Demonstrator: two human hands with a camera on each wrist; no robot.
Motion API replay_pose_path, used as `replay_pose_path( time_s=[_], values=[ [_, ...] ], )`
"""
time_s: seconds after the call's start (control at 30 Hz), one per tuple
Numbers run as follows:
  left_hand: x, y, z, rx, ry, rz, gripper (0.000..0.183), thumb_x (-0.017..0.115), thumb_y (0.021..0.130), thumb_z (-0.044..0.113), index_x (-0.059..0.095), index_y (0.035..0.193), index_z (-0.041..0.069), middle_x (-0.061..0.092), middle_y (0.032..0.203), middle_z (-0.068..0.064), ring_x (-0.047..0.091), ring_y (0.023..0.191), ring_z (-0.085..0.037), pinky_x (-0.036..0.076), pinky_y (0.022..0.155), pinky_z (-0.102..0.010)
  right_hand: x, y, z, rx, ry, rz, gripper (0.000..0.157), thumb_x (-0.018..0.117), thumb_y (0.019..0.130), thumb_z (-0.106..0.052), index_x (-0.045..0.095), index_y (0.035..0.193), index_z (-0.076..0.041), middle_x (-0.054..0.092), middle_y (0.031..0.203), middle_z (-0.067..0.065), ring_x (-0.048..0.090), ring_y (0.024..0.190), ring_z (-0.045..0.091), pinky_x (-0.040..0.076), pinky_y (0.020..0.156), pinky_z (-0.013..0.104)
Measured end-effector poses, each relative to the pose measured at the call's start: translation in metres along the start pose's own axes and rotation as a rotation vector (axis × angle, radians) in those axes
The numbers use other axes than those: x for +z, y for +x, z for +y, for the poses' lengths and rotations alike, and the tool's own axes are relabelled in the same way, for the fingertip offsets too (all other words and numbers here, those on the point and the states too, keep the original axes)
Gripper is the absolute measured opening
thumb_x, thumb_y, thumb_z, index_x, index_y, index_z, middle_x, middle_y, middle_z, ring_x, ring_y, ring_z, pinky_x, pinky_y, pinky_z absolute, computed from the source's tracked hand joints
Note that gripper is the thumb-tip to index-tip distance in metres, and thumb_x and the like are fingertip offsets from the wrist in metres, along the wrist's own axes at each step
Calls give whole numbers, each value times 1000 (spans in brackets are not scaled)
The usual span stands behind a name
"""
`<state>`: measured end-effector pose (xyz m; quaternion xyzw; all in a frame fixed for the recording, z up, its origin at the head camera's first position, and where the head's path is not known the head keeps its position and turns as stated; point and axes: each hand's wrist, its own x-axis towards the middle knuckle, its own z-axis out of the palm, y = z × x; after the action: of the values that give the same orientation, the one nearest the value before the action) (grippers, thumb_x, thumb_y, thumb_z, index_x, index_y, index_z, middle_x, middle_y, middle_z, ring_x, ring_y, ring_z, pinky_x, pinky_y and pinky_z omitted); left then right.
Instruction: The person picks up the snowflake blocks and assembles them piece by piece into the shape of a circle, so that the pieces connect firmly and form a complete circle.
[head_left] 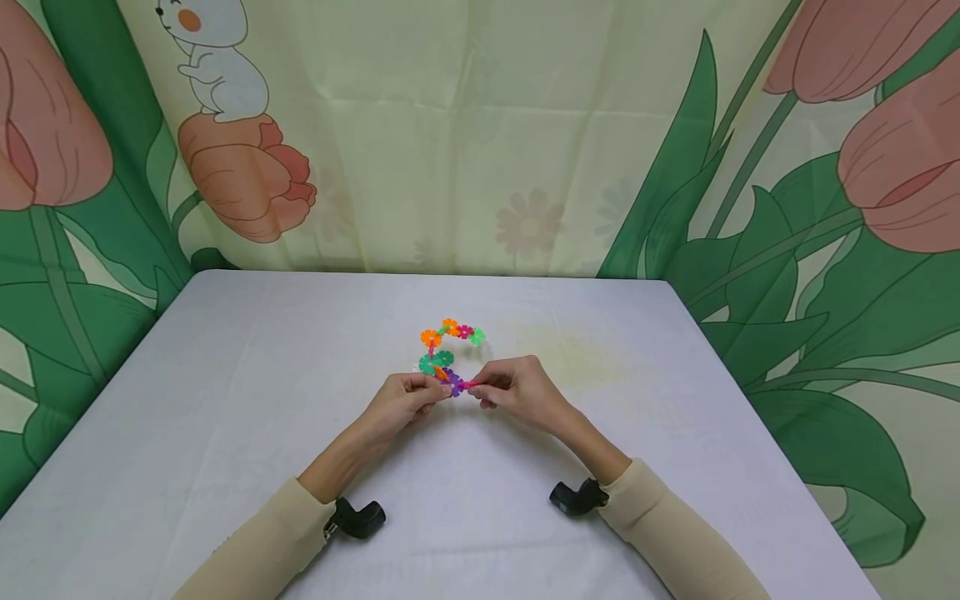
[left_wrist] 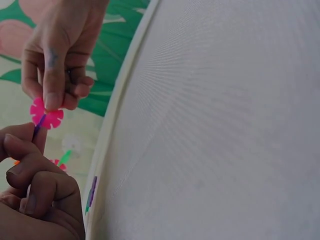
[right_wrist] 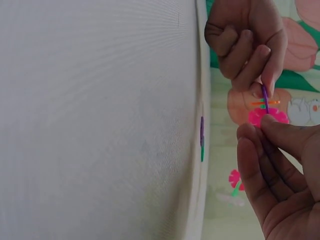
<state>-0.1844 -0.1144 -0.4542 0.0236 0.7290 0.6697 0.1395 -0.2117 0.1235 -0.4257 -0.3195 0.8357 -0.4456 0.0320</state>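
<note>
In the head view a chain of notched plastic snowflake discs curves away over the table, with orange discs, teal discs and a light green disc at its far end. My left hand pinches a purple snowflake disc at the near end between thumb and finger. Opposite it, my right hand pinches a pink snowflake disc by its rim. The pink and purple discs meet at right angles, edge into edge, as the left wrist view shows. Fingertips cover part of both discs.
A white cloth covers the table. Behind it hangs a curtain printed with tulips and a white animal. Black wrist cameras sit at both cuffs. Purple and green pieces appear edge-on along the table's edge.
</note>
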Motion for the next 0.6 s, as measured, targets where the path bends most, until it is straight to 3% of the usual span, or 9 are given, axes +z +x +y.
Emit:
replay_pose_path(
  time_s=[0.43,0.6],
  values=[
    [0,0,3,6,-40,1,29,71,102,25,68,107,-4,46,67,5,35,62,-13,28,56,-24,5,-1,-3,-72,-42,102,6,80,92,-4,82,97,-2,80,86,17,78,69,23,61,69,21],
    [1,0,3,-4,-54,-14,30,70,103,26,69,107,-3,48,69,6,34,62,-12,27,56,-24,8,-2,-5,-91,-47,157,5,82,90,-3,83,95,-4,78,76,9,76,66,23,61,67,21]
  ],
)
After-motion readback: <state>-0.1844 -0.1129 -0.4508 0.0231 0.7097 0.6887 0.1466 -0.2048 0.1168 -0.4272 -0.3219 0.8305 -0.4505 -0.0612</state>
